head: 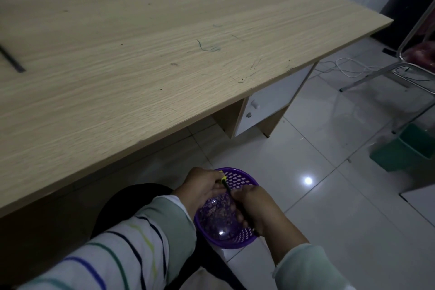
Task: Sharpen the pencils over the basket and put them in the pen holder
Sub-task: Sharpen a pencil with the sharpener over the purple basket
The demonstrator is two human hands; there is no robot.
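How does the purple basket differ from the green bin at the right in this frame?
The purple basket is round with perforated walls; the green bin looks boxy with solid walls. The basket sits right under the left hand and right hand and holds shavings; the bin stands apart on the floor tiles. Both are open-topped.

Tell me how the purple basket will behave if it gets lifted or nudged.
The purple basket looks like thin perforated plastic, so probably light and slightly flexible. Wide and shallow, it likely resists tipping but may slide. The shavings inside could sift through its holes if tilted.
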